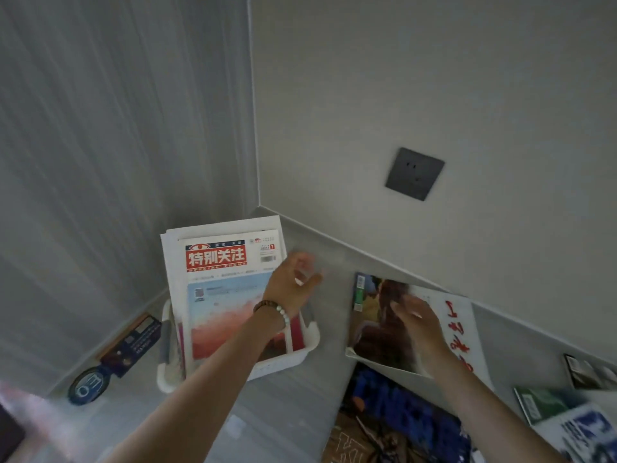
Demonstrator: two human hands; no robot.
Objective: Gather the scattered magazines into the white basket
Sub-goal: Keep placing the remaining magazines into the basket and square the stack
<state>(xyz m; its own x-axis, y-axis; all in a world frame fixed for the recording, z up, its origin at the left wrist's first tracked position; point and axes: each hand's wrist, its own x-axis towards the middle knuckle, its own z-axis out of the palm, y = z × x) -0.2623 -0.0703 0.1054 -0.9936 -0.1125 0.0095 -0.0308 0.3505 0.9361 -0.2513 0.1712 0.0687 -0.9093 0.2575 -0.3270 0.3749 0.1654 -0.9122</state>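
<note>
The white basket [305, 349] sits in the floor corner with several magazines standing in it; the front one has a red title block [217, 259]. My left hand [293, 284] hovers at the right edge of those magazines, fingers loosely spread and blurred, holding nothing. To the right, my right hand [419, 325] grips a magazine with a brown photo cover and red writing [377, 319], lifted off the floor and tilted. A blue and orange magazine [394, 419] lies under it on the floor.
More magazines lie at the right edge [567, 416], one dark one [584, 370] by the wall. A dark booklet [133, 342] and a round blue object [88, 385] lie left of the basket. A grey wall socket [415, 173] is above.
</note>
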